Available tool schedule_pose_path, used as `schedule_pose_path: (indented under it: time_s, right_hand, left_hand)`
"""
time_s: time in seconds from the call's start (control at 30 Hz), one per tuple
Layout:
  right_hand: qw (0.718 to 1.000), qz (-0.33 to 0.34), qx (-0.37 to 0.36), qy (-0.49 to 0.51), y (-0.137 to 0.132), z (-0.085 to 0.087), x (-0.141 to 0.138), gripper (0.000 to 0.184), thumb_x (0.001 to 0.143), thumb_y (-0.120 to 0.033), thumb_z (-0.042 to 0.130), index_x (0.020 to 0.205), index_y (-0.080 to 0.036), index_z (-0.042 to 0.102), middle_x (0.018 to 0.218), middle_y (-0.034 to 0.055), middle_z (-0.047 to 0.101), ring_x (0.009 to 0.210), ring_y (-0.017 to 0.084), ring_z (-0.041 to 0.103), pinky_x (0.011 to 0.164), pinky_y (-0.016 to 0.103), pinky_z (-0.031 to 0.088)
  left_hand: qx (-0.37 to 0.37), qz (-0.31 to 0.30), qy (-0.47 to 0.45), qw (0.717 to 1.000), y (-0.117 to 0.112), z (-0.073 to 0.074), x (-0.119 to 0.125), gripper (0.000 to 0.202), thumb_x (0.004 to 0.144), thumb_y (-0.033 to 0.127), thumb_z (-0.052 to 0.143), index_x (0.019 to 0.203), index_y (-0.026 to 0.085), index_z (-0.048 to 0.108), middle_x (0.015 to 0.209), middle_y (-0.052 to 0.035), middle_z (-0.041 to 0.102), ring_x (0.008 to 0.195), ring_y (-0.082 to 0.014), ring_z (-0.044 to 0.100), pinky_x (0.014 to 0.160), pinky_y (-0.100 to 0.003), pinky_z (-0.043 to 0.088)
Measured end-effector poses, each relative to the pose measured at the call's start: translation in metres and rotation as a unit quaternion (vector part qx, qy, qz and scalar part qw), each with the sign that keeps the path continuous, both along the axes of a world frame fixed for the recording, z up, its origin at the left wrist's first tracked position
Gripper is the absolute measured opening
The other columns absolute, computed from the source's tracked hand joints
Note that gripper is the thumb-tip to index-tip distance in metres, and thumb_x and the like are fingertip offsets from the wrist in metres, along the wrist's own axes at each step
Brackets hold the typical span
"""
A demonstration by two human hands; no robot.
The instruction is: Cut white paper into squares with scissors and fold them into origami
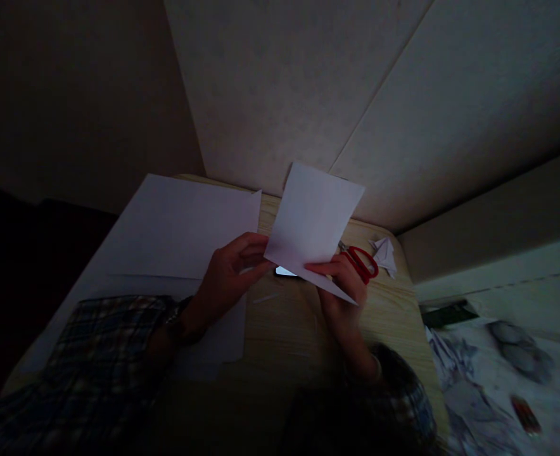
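Note:
A sheet of white paper (315, 209) with a folded lower edge is held up above the table. My left hand (230, 272) pinches its lower left corner between thumb and fingers. My right hand (341, 291) grips the lower right part, its fingers over the folded flap and the palm beneath. Just behind my right hand lie red-handled scissors (363, 265), their blades partly hidden by the hand and paper. Below the paper, a phone with a lit screen (286, 271) shows only in part.
Large white sheets (189, 218) cover the left side of the wooden table (280, 329). A folded paper piece (383, 255) lies at the back right corner. Walls (280, 88) rise behind the table. Right of it, a patterned cloth surface (484, 380) holds a small reddish object (526, 415).

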State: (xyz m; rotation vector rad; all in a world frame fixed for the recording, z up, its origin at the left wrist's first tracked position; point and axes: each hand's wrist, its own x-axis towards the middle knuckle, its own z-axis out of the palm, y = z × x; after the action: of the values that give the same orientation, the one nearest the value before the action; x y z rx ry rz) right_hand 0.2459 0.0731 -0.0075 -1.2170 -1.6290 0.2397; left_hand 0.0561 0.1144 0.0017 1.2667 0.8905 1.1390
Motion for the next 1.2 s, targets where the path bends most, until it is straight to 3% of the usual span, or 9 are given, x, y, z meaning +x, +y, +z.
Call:
schedule_pose_path:
  time_s: [0.13, 0.27, 0.37, 0.63, 0.87, 1.2]
  right_hand:
    - [1.000, -0.003, -0.009, -0.002, -0.001, 0.001, 0.000, 0.007, 0.085, -0.025, 0.061, 0.081, -0.027, 0.066, 0.077, -0.0001, 0.066, 0.070, 0.019, 0.059, 0.062, 0.033, 0.044]
    - [1.000, -0.007, -0.006, -0.007, -0.001, 0.002, 0.000, 0.009, 0.086, -0.027, 0.060, 0.080, -0.028, 0.066, 0.078, 0.0001, 0.066, 0.070, 0.019, 0.059, 0.062, 0.033, 0.043]
    - [1.000, 0.012, 0.007, -0.012, -0.001, 0.003, -0.001, 0.009, 0.087, -0.025, 0.058, 0.083, -0.028, 0.066, 0.080, 0.0000, 0.067, 0.071, 0.020, 0.060, 0.061, 0.033, 0.043]
    - [0.999, 0.035, -0.001, -0.019, -0.001, 0.007, -0.001, 0.014, 0.085, -0.016, 0.057, 0.085, -0.027, 0.065, 0.082, 0.0006, 0.065, 0.075, 0.019, 0.060, 0.064, 0.033, 0.045]
    - [0.995, 0.055, -0.060, 0.065, -0.001, -0.002, -0.003, 0.009, 0.085, -0.018, 0.058, 0.084, -0.025, 0.063, 0.078, 0.0000, 0.064, 0.073, 0.018, 0.060, 0.063, 0.031, 0.046]
    - [0.992, 0.054, -0.059, 0.099, -0.001, -0.006, -0.005, 0.014, 0.083, -0.013, 0.063, 0.079, -0.026, 0.064, 0.074, -0.0020, 0.062, 0.069, 0.017, 0.059, 0.061, 0.030, 0.045]
  left_hand:
    - [0.114, 0.084, 0.079, 0.987, -0.002, 0.001, -0.004, 0.028, 0.072, 0.022, 0.077, 0.098, 0.024, 0.064, 0.093, 0.0002, 0.073, 0.080, -0.0160, 0.070, 0.077, -0.027, 0.055]
    - [0.216, 0.070, 0.174, 0.958, -0.001, 0.003, -0.006, 0.003, 0.078, 0.022, 0.071, 0.080, 0.025, 0.072, 0.084, 0.0001, 0.074, 0.080, -0.0181, 0.068, 0.078, -0.028, 0.052]
    - [0.248, 0.060, 0.201, 0.946, -0.001, 0.004, -0.005, 0.007, 0.080, 0.022, 0.068, 0.077, 0.024, 0.074, 0.080, -0.0009, 0.072, 0.077, -0.0178, 0.065, 0.073, -0.027, 0.051]
    - [0.257, 0.068, 0.209, 0.941, -0.003, 0.004, -0.005, 0.009, 0.079, 0.019, 0.068, 0.075, 0.024, 0.074, 0.075, -0.0008, 0.069, 0.071, -0.0164, 0.062, 0.066, -0.025, 0.048]
    - [0.277, 0.060, 0.198, 0.938, -0.003, 0.002, -0.004, 0.008, 0.081, 0.016, 0.066, 0.076, 0.019, 0.072, 0.076, -0.0015, 0.071, 0.074, -0.0154, 0.065, 0.069, -0.024, 0.050]
    - [0.252, 0.031, 0.178, 0.951, -0.003, -0.003, -0.001, 0.007, 0.081, 0.012, 0.066, 0.076, 0.016, 0.068, 0.075, -0.0009, 0.072, 0.071, -0.0130, 0.066, 0.069, -0.022, 0.051]
